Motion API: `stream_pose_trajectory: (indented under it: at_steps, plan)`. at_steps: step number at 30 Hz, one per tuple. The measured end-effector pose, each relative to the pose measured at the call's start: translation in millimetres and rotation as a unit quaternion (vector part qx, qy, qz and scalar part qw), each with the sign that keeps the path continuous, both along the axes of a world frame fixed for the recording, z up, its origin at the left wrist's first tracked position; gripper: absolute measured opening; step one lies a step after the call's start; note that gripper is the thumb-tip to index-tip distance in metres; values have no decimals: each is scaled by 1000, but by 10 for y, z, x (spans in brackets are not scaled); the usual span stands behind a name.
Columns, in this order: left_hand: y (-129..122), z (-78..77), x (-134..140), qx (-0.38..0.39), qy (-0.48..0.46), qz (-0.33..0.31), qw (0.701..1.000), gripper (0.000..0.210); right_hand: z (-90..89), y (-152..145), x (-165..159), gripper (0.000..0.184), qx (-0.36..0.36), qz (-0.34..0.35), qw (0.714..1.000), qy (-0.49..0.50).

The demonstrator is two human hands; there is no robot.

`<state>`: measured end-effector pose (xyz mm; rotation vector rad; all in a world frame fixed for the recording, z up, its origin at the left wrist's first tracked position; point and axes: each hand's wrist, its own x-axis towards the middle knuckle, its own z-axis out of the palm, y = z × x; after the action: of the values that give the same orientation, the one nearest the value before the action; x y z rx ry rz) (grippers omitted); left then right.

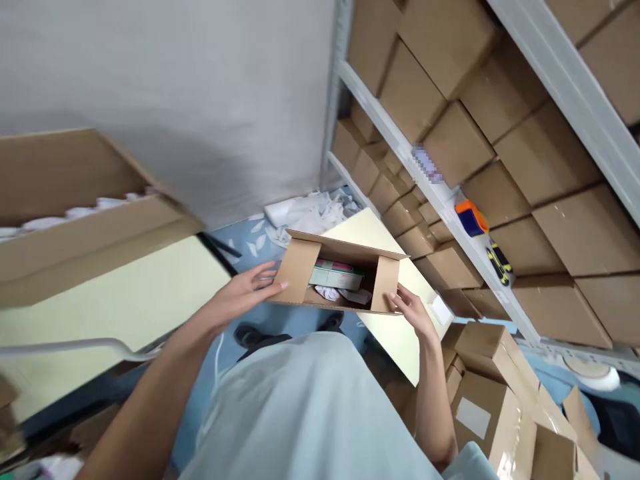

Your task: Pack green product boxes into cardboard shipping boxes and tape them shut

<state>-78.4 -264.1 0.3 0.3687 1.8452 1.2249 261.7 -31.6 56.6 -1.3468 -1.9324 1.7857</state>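
Note:
An open cardboard box (297,270) is held between my two hands in front of my body, its end flaps folded inward and a long flap up at the far side. Inside lie a pale green and pink carton (336,275) and crumpled white paper (327,292). My left hand (253,287) grips the box's left end, with the thumb on the flap. At the right end, my right hand (411,310) holds the side with its thumb near the rim. The undersides of both hands' grip are partly hidden.
Shelves (370,103) packed with cardboard boxes rise on the right; a tape dispenser (471,219) and a yellow-black cutter (499,263) sit on a shelf beam. A pale table (165,280) with a large open carton (100,233) stands left. White wrapping (310,213) lies on the floor.

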Motion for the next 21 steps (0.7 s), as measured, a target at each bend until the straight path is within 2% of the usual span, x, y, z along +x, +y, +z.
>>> stream_pose_trajectory:
  at_steps: [3, 5, 11, 16, 18, 21]
  plan:
    - [-880, 87, -309, -10, -62, 73, 995, 114, 53, -307, -725, 70, -6, 97, 995, 4]
    - [-1410, 135, -484, -1, -57, 127, 990, 116, 29, -546, -1232, 72, -19, 156, 988, 7]
    - [-2705, 142, -887, -10, -24, 236, 971, 107, -191, -1283, -2625, 80, -78, 272, 959, -7]
    - [-3458, -57, -1044, -26, 5, 307, 951, 94, -326, -1862, -3510, 86, -94, 345, 933, -26]
    - [-3640, -179, -1069, -20, 19, 325, 945, 92, -338, -2027, -3773, 88, -90, 369, 924, -44]
    - [-3782, -343, -1090, -27, 52, 340, 939, 92, -330, -2155, -4062, 85, -78, 394, 913, -70]
